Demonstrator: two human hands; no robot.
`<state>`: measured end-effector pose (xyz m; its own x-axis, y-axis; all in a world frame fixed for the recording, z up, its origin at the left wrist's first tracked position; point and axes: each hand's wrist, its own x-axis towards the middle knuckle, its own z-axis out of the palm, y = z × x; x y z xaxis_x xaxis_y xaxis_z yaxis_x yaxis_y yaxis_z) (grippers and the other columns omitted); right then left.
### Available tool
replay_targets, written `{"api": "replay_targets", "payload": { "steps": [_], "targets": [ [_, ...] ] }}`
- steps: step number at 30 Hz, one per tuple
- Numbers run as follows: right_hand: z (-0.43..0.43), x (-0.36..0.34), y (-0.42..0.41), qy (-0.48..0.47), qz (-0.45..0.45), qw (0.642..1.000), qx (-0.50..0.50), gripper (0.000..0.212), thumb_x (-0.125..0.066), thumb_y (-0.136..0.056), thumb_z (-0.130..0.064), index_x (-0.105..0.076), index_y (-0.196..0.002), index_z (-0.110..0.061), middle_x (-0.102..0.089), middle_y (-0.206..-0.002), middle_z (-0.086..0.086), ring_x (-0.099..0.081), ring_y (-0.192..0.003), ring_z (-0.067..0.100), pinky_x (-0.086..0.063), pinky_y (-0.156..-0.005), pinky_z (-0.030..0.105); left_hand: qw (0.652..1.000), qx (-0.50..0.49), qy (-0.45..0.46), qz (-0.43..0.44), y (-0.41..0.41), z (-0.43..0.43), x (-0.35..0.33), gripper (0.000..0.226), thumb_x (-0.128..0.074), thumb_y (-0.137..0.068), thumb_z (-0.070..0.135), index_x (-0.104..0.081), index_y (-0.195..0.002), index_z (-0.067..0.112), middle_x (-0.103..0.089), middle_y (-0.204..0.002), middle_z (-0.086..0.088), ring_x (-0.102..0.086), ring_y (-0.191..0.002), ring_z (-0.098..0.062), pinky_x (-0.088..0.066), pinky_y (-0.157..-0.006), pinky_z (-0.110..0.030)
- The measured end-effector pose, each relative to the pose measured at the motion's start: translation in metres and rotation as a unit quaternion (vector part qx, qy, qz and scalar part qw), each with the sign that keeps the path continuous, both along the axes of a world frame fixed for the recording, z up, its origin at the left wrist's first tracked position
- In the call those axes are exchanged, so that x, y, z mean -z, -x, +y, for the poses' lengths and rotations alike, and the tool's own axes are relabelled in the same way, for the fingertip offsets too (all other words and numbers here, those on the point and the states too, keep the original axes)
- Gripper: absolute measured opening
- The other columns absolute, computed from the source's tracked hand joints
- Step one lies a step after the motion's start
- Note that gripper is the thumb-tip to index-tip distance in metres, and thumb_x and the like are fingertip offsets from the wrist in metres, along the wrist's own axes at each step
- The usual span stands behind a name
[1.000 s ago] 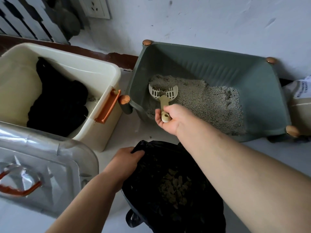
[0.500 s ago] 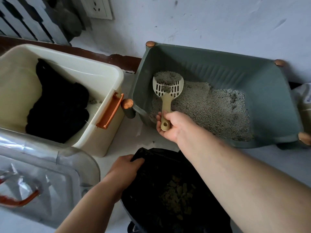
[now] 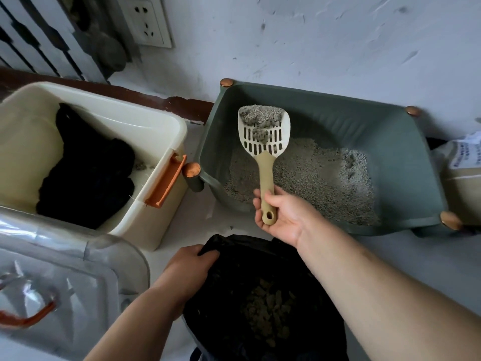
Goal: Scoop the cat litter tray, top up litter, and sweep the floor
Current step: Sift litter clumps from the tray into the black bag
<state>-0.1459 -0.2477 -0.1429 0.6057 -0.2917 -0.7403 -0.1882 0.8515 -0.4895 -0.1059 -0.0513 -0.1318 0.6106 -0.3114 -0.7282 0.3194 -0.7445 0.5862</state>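
Head view: your right hand (image 3: 286, 217) curls round the handle of the scoop (image 3: 264, 134), holding it tilted above the tray (image 3: 390, 108), grey clumps in its slotted bowl. The tray sits far right on the pale floor (image 3: 416, 256), against the scuffed white wall (image 3: 312, 43). Your left hand (image 3: 187, 269) grips the rim of the bag (image 3: 260, 295), near centre. At left stands a cream bin (image 3: 145, 121), with a clear lid (image 3: 78, 282) nearer. A socket (image 3: 149, 22) sits far left on the wall.
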Motion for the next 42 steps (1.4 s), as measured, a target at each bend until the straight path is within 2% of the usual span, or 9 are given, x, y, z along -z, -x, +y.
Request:
{"api": "replay_targets", "payload": {
  "steps": [6,9,11,17,24,30,34,38,42],
  "targets": [
    [-0.01,-0.005,0.029,0.057,0.019,0.998,-0.011,0.032,-0.047,-0.098,-0.006,-0.055,-0.126,-0.021,-0.065,-0.099,0.001,-0.058,-0.079,0.013,-0.044,-0.06,0.026,1.0,0.004,0.009,-0.003,0.006,0.0,-0.006,0.025,-0.059,-0.092,0.027,-0.07,-0.094,0.005,-0.074,-0.085,-0.016,-0.07,-0.066,-0.022,-0.052,-0.057,-0.025],
    [-0.013,-0.01,0.042,0.097,0.036,0.994,-0.027,0.032,-0.047,-0.099,-0.006,-0.055,-0.127,-0.02,-0.065,-0.097,-0.001,-0.058,-0.076,0.011,-0.044,-0.059,0.026,1.0,0.005,0.013,-0.003,0.009,-0.002,-0.009,0.027,-0.061,-0.091,0.026,-0.069,-0.094,0.001,-0.073,-0.091,-0.022,-0.072,-0.082,-0.035,-0.059,-0.071,-0.04],
    [-0.014,-0.014,0.052,0.107,0.038,0.993,-0.017,0.032,-0.048,-0.098,-0.006,-0.055,-0.127,-0.019,-0.066,-0.096,0.0,-0.058,-0.074,0.011,-0.044,-0.059,0.026,1.0,0.012,0.016,-0.006,0.011,-0.005,-0.013,0.029,-0.062,-0.089,0.028,-0.068,-0.093,-0.001,-0.072,-0.092,-0.024,-0.071,-0.086,-0.037,-0.057,-0.08,-0.048],
    [-0.014,-0.024,0.078,0.118,0.055,0.991,-0.039,0.022,-0.047,-0.099,-0.006,-0.057,-0.118,-0.01,-0.063,-0.087,0.002,-0.055,-0.068,0.011,-0.042,-0.056,0.023,0.997,0.065,0.018,-0.033,0.019,-0.01,-0.022,0.03,-0.057,-0.092,0.024,-0.067,-0.098,-0.004,-0.071,-0.098,-0.023,-0.069,-0.092,-0.035,-0.055,-0.086,-0.051],
    [-0.012,-0.032,0.107,0.127,0.069,0.988,-0.047,0.015,-0.047,-0.098,-0.006,-0.061,-0.097,-0.011,-0.064,-0.086,0.003,-0.055,-0.065,0.01,-0.044,-0.048,0.021,0.999,0.039,0.02,-0.026,0.027,-0.012,-0.03,0.033,-0.06,-0.09,0.025,-0.066,-0.101,-0.005,-0.071,-0.099,-0.025,-0.07,-0.09,-0.037,-0.056,-0.08,-0.05],
    [-0.009,-0.044,0.134,0.164,0.055,0.983,-0.063,0.016,-0.051,-0.096,-0.005,-0.064,-0.101,-0.011,-0.067,-0.089,0.006,-0.057,-0.062,0.01,-0.046,-0.044,0.021,0.999,0.023,0.023,-0.031,0.029,-0.013,-0.032,0.035,-0.061,-0.09,0.026,-0.066,-0.102,-0.007,-0.071,-0.1,-0.026,-0.07,-0.091,-0.039,-0.056,-0.081,-0.05],
    [-0.003,-0.058,0.163,0.199,0.051,0.972,-0.118,0.023,-0.052,-0.094,-0.003,-0.067,-0.109,-0.014,-0.07,-0.086,0.005,-0.059,-0.059,0.009,-0.046,-0.046,0.02,0.999,-0.003,0.025,-0.025,0.03,-0.012,-0.033,0.038,-0.062,-0.089,0.024,-0.063,-0.102,-0.012,-0.068,-0.103,-0.03,-0.068,-0.094,-0.042,-0.054,-0.072,-0.043],
    [0.009,-0.061,0.189,0.231,0.082,0.953,-0.18,0.027,-0.055,-0.093,-0.004,-0.068,-0.11,-0.019,-0.071,-0.082,0.003,-0.059,-0.064,0.011,-0.046,-0.052,0.022,0.999,-0.031,0.02,-0.016,0.033,-0.013,-0.034,0.032,-0.061,-0.09,0.024,-0.068,-0.097,-0.006,-0.071,-0.097,-0.025,-0.07,-0.09,-0.038,-0.056,-0.085,-0.05],
    [0.017,-0.06,0.211,0.265,0.109,0.928,-0.24,0.032,-0.055,-0.094,-0.004,-0.066,-0.112,-0.027,-0.073,-0.088,0.002,-0.062,-0.071,0.01,-0.05,-0.059,0.022,0.997,-0.07,0.024,-0.009,0.035,-0.015,-0.033,0.025,-0.06,-0.092,0.022,-0.063,-0.079,0.001,-0.067,-0.083,-0.016,-0.065,-0.074,-0.03,-0.053,-0.066,-0.035]
  ]
}}
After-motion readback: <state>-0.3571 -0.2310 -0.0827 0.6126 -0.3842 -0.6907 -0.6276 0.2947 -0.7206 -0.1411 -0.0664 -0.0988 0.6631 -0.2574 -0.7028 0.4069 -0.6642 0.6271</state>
